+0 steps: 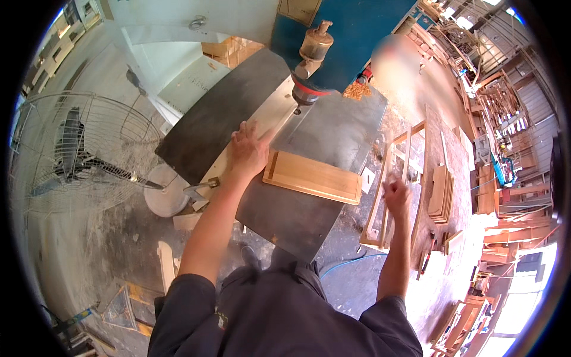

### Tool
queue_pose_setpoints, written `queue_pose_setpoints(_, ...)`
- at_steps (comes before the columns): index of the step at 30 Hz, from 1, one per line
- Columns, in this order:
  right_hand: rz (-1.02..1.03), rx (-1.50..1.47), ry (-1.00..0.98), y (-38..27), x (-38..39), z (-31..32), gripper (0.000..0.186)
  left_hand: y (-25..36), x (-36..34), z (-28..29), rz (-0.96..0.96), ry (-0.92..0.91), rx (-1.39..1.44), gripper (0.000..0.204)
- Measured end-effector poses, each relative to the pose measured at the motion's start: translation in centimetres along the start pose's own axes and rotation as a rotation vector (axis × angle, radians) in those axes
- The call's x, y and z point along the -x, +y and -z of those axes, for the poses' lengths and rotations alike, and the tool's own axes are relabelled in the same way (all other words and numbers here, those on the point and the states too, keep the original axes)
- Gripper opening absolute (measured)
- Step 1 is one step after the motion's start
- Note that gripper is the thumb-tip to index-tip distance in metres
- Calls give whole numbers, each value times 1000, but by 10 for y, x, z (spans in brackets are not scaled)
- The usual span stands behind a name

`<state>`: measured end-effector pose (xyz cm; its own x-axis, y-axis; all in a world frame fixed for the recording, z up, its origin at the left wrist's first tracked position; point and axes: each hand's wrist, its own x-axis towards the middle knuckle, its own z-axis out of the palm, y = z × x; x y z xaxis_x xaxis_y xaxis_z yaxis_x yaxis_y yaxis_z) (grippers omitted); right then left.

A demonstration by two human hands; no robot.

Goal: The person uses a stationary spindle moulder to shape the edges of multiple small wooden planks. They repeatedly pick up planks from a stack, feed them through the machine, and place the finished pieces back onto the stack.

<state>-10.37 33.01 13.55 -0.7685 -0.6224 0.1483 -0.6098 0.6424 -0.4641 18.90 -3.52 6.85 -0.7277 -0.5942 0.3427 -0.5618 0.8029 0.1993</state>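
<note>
Honey-brown rectangular wooden panel (315, 177): smooth, straight-edged.
Left hand (248, 150): spread upon long pale wooden strip (272, 114).
Right hand (397, 196): curled closed.

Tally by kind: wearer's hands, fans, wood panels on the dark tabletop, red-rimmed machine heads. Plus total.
Left hand and right hand: 2
Fan: 1
Wood panel on the dark tabletop: 1
Red-rimmed machine head: 1
Total: 5
</note>
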Motion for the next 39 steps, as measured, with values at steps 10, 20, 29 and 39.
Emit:
queue_pose_setpoints(10, 88, -913, -611, -253, 39, -99, 40, 0, -1, 11, -31, 23, 43, 39)
queue_pose_setpoints(20, -123, -542, -427, -390, -131, -290, 40, 3, -9, -17, 229, 229, 483, 61)
queue_pose_setpoints(29, 487, -95, -346, -376, -19, -166, 28, -18, 13, 4, 224, -27, 266, 56)
queue_pose_setpoints(39, 660, 175, -116, -147, 23, -146, 70, -6, 0, -1, 36, -2, 113, 53)
